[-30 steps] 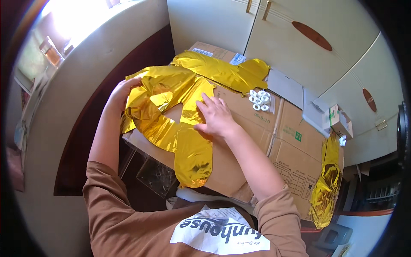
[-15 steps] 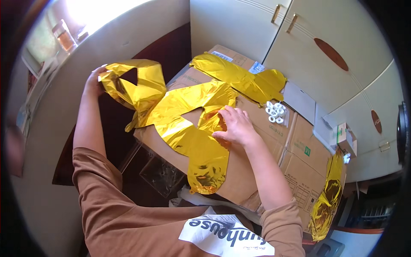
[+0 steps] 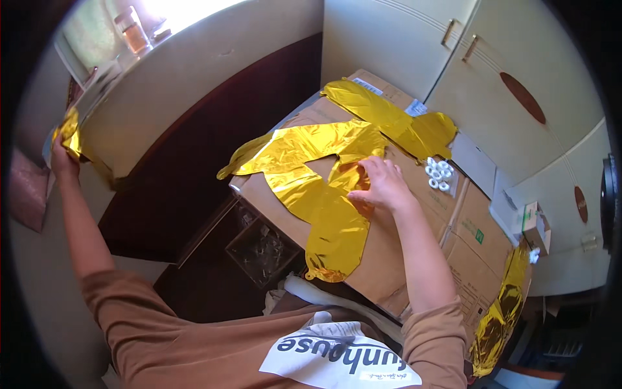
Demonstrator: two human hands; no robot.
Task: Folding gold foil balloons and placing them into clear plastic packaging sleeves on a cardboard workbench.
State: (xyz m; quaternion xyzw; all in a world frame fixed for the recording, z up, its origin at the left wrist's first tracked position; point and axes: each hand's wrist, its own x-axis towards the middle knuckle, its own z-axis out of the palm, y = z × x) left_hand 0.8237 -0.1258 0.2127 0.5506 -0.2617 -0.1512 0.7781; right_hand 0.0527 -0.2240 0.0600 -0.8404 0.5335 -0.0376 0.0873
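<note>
My left hand is stretched out at the far left, its fingers closed around a gold foil balloon. A blurred strip of that foil hangs behind the hand. Over the cardboard, my right hand grips a flat, uninflated gold foil balloon with curled fingers and thumb, near the cut-out gap in its shape. This balloon has a wide lower arm and a narrow end on the left. Another flat gold foil balloon lies behind it.
Cardboard covers the table. White tape rolls sit right of the balloons. More crumpled gold foil lies at the right edge, near a small box. A clear bin is below the table edge. Cabinets stand behind.
My left hand has swung outward to the left with its foil balloon, away from the one on the cardboard. My right hand keeps its place on the flat balloon. The view has shifted left.
</note>
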